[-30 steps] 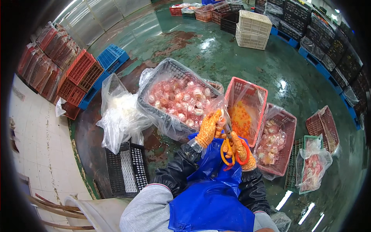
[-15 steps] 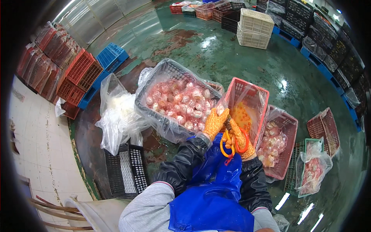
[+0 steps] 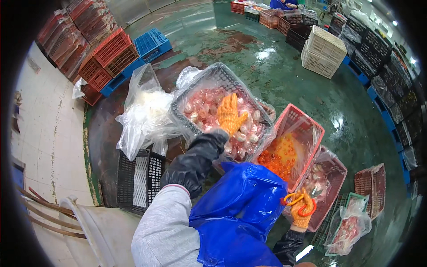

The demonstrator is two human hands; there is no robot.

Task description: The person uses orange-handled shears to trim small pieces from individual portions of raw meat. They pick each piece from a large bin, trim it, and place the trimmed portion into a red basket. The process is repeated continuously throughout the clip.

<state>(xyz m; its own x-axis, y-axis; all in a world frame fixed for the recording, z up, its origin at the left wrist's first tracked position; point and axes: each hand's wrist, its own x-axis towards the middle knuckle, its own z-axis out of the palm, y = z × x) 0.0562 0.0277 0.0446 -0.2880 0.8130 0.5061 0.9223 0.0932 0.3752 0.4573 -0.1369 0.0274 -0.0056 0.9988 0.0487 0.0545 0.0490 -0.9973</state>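
The left hand (image 3: 230,114), in an orange glove, reaches with spread, released fingers into the grey crate (image 3: 209,80) full of pink shellfish (image 3: 202,107). The right hand (image 3: 301,208) grasps orange-handled scissors (image 3: 294,199). The red crate (image 3: 307,129) holds only a little orange roe (image 3: 275,161); most work seems left.

Left hand (image 3: 231,113) in grey crate (image 3: 195,84), right hand (image 3: 301,208) gripping scissors (image 3: 293,199)

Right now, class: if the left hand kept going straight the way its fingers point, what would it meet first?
Probably the pink pieces heaped in the lined grey basket; the left hand already reaches over them, though contact is unclear.
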